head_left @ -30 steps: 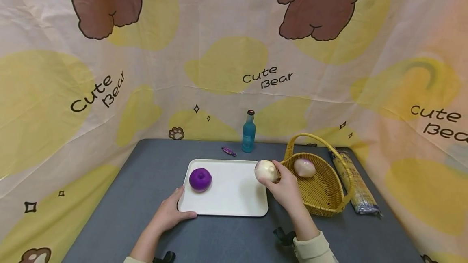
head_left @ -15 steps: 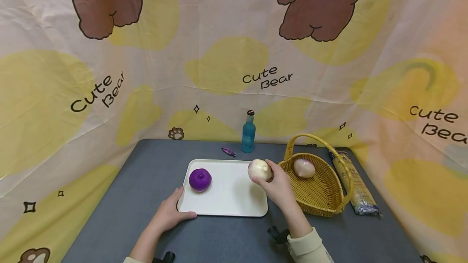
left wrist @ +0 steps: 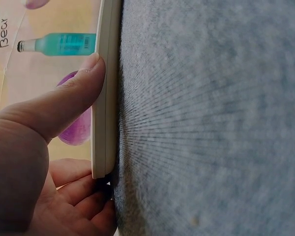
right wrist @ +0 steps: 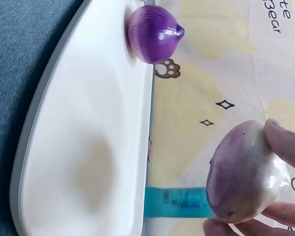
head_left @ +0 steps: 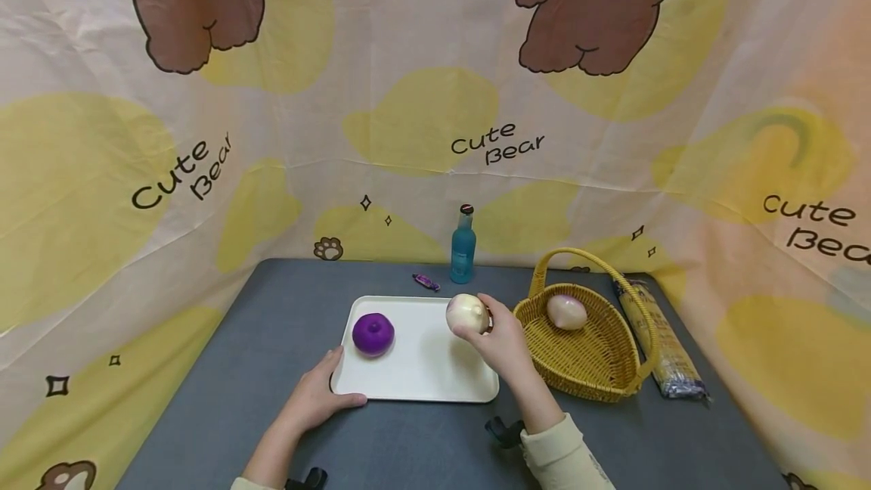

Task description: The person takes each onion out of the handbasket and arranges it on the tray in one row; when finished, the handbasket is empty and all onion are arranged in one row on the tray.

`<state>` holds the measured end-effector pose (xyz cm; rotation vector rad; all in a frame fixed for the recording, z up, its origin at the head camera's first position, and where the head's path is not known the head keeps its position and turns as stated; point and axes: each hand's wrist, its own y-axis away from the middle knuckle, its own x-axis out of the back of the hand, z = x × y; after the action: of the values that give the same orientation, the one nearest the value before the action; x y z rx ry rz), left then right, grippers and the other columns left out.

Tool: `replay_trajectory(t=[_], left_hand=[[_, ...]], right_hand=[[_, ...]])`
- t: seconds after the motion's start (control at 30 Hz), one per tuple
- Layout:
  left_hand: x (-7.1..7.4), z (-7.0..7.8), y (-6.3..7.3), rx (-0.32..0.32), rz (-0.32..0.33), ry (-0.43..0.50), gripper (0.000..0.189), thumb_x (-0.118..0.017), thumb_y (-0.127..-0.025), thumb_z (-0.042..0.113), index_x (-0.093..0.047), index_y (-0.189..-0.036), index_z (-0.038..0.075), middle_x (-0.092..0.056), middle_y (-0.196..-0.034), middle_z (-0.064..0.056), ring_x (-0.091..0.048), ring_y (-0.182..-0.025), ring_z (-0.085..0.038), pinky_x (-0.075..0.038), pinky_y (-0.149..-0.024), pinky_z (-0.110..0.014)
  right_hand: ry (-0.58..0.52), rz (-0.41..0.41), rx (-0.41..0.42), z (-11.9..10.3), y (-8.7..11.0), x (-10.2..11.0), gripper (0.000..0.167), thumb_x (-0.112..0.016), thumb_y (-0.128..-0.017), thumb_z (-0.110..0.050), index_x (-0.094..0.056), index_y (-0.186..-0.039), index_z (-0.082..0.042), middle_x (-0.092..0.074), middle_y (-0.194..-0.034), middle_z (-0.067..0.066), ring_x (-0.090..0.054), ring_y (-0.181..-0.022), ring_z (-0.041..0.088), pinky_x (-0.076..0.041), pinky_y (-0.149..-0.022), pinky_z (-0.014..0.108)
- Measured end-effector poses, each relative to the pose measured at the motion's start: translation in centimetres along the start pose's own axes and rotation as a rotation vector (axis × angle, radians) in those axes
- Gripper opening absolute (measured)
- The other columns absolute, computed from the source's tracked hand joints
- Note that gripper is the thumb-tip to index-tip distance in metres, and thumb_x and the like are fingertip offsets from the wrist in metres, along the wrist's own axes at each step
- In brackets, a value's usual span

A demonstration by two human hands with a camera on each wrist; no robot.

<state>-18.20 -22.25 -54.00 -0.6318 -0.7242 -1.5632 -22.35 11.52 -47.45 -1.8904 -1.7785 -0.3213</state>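
Observation:
My right hand holds a round, glossy white-and-purple vegetable, turnip-like, between thumb and fingers. It hangs above the right half of a white tray, its shadow falling on the tray. At the tray's near left corner, my left hand grips the edge, thumb along the front rim and fingers at the left side. A purple onion with a pointed tip lies at the left end of the tray. Right of the tray, a yellow woven basket with a tall handle contains another pale purple-white vegetable.
Behind the tray stands a blue bottle with a dark cap. A small purple-wrapped candy lies left of it. A long clear-and-yellow packet lies right of the basket on the grey table. A printed cloth hangs behind.
My right hand has carried the white-and-purple vegetable leftward, from the tray's right edge to further in over the tray. My left hand has stayed at the tray corner.

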Motion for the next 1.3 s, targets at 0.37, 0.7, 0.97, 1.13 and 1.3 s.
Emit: replay_trajectory(t=[0.37, 0.7, 0.97, 1.13, 1.3], left_hand=[[-0.1, 0.2, -0.1, 0.021, -0.009, -0.006, 0.116, -0.09, -0.069, 0.049, -0.031, -0.157, 0.001, -0.033, -0.16, -0.026, -0.026, -0.149, -0.049, -0.028, -0.116, -0.065], [-0.3, 0.3, -0.3, 0.037, -0.014, -0.018, 0.118, -0.089, -0.069, 0.051, -0.03, -0.157, -0.001, -0.032, -0.159, -0.028, -0.027, -0.148, -0.049, -0.029, -0.115, -0.065], [-0.3, 0.0, -0.3, 0.017, -0.002, -0.013, 0.116, -0.09, -0.069, 0.049, -0.031, -0.157, 0.0, -0.034, -0.159, -0.027, -0.027, -0.148, -0.049, -0.029, -0.116, -0.065], [-0.3, -0.1, -0.2, 0.018, -0.002, -0.012, 0.117, -0.09, -0.069, 0.05, -0.031, -0.157, -0.001, -0.033, -0.159, -0.028, -0.027, -0.148, -0.049, -0.029, -0.116, -0.064], [-0.2, 0.1, -0.1, 0.017, -0.002, -0.017, 0.117, -0.09, -0.069, 0.049, -0.03, -0.157, -0.002, -0.033, -0.159, -0.028, -0.027, -0.148, -0.049, -0.03, -0.116, -0.063]], right_hand=[[-0.021, -0.025, -0.001, -0.2, -1.0, -1.9, 0.074, -0.089, -0.077, -0.035, -0.059, -0.138, -0.005, -0.064, -0.131, 0.014, -0.061, -0.117, 0.029, -0.057, -0.089, 0.046], [0.002, -0.072, 0.006, 0.4, -1.7, -4.4, 0.072, -0.088, -0.078, -0.036, -0.06, -0.137, -0.005, -0.062, -0.13, 0.015, -0.06, -0.113, 0.029, -0.056, -0.09, 0.045], [-0.016, -0.126, 0.009, 0.9, -2.2, -6.3, 0.075, -0.088, -0.079, -0.03, -0.056, -0.14, -0.001, -0.059, -0.136, 0.021, -0.058, -0.122, 0.035, -0.05, -0.1, 0.052], [-0.015, -0.16, -0.007, 1.2, -2.4, -7.4, 0.076, -0.088, -0.078, -0.029, -0.056, -0.141, -0.001, -0.059, -0.137, 0.022, -0.056, -0.126, 0.037, -0.047, -0.104, 0.055], [-0.015, -0.174, -0.039, 1.1, -2.4, -8.2, 0.075, -0.088, -0.078, -0.028, -0.056, -0.14, -0.002, -0.06, -0.136, 0.022, -0.057, -0.125, 0.037, -0.047, -0.104, 0.055]])
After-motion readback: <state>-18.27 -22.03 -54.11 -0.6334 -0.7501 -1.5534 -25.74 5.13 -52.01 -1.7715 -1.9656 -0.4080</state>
